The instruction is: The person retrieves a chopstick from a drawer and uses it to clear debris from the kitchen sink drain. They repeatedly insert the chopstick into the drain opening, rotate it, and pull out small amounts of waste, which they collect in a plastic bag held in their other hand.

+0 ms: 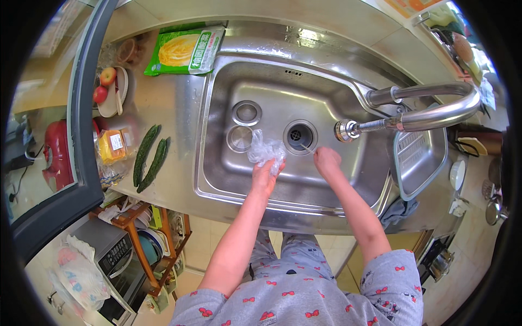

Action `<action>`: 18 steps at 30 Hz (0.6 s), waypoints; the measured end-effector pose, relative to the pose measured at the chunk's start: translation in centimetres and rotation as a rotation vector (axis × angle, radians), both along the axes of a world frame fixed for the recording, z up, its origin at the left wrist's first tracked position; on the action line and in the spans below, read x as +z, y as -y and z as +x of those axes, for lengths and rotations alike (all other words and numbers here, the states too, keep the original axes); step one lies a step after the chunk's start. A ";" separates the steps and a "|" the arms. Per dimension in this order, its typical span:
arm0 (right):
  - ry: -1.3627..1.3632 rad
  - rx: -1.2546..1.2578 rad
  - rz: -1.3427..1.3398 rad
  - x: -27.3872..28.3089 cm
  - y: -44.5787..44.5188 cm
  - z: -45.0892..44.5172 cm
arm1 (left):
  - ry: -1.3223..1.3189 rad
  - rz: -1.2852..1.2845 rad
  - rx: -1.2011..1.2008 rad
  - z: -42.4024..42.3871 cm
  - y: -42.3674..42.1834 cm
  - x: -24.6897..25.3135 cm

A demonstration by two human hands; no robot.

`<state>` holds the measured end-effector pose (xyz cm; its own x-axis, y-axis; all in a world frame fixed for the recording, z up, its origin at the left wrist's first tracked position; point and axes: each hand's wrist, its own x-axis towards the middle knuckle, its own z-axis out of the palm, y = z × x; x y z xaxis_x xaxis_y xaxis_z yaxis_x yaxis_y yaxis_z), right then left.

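Observation:
My left hand (pixel 267 177) holds a crumpled clear plastic bag (pixel 263 148) over the stainless steel sink (pixel 281 91). To its right, my right hand (pixel 327 161) is closed on a thin, light-coloured stick-like tool (pixel 306 148), whose far end reaches into the open drain (pixel 300 137). What the tool is exactly cannot be told. Two round metal pieces, perhaps a drain cover (pixel 246 113) and a strainer basket (pixel 239 138), lie on the sink floor left of the drain. The faucet's spray head (pixel 346 131) hangs right of the drain.
Left of the sink lie two cucumbers (pixel 145 153), a green food packet (pixel 183 52), apples (pixel 108 76) and a bagged yellow food item (pixel 112 146). A grey-rimmed drain tray (pixel 422 159) and a grey cloth (pixel 399 212) are at the right. A dark window frame (pixel 83 102) juts in at left.

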<state>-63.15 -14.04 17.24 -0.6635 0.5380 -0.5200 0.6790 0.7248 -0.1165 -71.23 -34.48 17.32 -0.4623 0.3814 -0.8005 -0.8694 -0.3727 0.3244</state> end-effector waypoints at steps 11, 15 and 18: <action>-0.404 -0.125 -0.203 10.7 6.0 2.9 | 0.003 -0.118 -0.188 0.4 0.1 -0.3; -0.519 0.153 -0.070 8.4 8.2 3.6 | 0.080 0.030 -0.124 0.3 0.0 -0.9; -0.574 0.316 -0.041 7.8 9.2 4.1 | 0.067 -0.008 -0.119 0.3 -0.2 -0.6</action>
<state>-59.05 -23.20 25.04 -0.9644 0.2593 -0.0523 0.2562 0.8664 -0.4286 -70.95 -34.31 16.75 -0.3595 0.4240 -0.8312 -0.9272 -0.2629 0.2669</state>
